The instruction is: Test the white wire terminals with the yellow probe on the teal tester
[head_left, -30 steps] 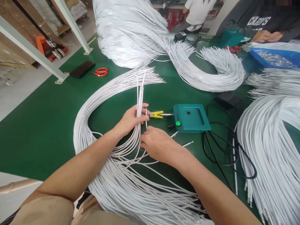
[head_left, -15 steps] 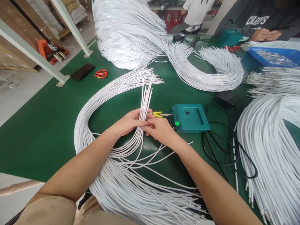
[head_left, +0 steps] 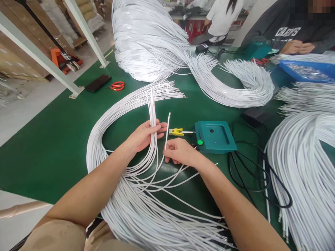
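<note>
My left hand (head_left: pixel 142 135) is closed on a small bundle of white wires (head_left: pixel 152 113), the thumb across them and some fingers stretched out to the right. The wire ends point up. Just right of it, my right hand (head_left: pixel 179 151) pinches a single white wire (head_left: pixel 168 127), whose metal-tipped end stands upright above the fingers. Close beyond the right hand, a yellow clip (head_left: pixel 178 132) sits on a metal rod from a teal box (head_left: pixel 216 137) with a green button. Many loose white wires (head_left: pixel 157 216) spread below my forearms.
A curved wire bundle (head_left: pixel 98 134) lies to the left, a tall wire heap (head_left: pixel 149 42) behind. Red-handled scissors (head_left: pixel 117 86) and a black phone (head_left: pixel 98 83) lie back left. Black cables (head_left: pixel 261 188) loop at right beside more wires (head_left: pixel 300 167). A co-worker's hands (head_left: pixel 299 46) are across the table.
My right hand has drawn one wire away from the bundle, to the right and down. My left hand has shifted slightly left with the other wires. The view has shifted a little.
</note>
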Motion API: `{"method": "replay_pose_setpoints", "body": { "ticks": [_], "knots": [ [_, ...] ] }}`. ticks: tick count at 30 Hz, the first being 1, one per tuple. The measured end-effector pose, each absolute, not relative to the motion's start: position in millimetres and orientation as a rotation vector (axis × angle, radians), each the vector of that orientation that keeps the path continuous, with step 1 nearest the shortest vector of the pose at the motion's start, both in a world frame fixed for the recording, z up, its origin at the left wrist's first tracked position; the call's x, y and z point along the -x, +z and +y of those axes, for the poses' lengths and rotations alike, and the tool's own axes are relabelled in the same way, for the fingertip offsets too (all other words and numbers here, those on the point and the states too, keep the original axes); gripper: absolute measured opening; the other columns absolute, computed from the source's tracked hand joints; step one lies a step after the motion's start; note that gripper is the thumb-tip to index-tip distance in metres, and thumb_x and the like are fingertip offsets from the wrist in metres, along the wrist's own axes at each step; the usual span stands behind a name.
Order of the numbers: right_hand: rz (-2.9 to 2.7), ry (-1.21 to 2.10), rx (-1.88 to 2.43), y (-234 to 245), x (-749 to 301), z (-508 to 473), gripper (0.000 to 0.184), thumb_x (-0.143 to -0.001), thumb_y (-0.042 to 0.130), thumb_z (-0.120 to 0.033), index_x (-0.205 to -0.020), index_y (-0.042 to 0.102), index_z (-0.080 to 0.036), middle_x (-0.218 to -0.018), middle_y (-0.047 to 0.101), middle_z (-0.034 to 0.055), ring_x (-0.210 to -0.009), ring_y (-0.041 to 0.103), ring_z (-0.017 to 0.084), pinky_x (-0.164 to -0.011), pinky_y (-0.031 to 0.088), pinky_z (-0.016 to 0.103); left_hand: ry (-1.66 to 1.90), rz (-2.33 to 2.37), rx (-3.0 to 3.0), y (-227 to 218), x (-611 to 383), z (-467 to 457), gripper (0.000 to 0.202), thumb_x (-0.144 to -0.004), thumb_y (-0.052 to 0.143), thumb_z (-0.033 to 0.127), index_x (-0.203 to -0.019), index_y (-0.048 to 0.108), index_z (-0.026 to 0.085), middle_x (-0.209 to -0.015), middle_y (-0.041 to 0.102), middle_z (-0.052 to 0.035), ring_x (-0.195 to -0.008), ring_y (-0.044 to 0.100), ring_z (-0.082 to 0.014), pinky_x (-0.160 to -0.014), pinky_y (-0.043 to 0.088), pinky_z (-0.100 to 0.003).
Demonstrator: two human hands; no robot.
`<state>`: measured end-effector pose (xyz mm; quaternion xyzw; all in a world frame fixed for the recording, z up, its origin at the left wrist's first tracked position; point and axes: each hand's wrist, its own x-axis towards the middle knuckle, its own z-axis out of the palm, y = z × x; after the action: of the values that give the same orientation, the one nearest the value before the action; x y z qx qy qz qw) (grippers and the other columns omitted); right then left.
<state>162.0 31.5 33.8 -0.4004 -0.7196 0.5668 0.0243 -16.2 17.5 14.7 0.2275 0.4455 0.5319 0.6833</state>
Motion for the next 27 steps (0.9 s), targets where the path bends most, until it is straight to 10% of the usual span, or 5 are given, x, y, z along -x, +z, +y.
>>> {"method": "replay_pose_setpoints", "body": {
  "ticks": [12,27],
  "knots": [
    [-1.735,1.425,1.317,47.0,-169.5,48.4,0.024,-0.078,0.060,-0.042,-0.086,0.063,-0.019,-0.064,0.061,-0.0024,-0.046,0.048,0.008,-0.041,0.041,0.020,1.131,1.094,-0.945,11.9,-0.7,11.2,0.037,-0.064,0.079,0.022,-0.086,0.051,0.016,-0.078,0.064,0.0015,-0.070,0.066,-0.0119,-0.058,0.043,-0.020],
    [-1.029,2.054,0.940,35.8,-164.1,47.0,0.025,-0.070,0.070,-0.033,-0.058,0.057,-0.016,-0.054,0.050,-0.0025,-0.050,0.045,0.009,-0.046,0.034,0.023,1.153,1.075,-1.065,11.5,-7.1,7.1,0.027,-0.076,0.071,0.025,-0.083,0.047,0.016,-0.074,0.065,0.0007,-0.065,0.063,-0.0093,-0.052,0.041,-0.018]
  ]
}}
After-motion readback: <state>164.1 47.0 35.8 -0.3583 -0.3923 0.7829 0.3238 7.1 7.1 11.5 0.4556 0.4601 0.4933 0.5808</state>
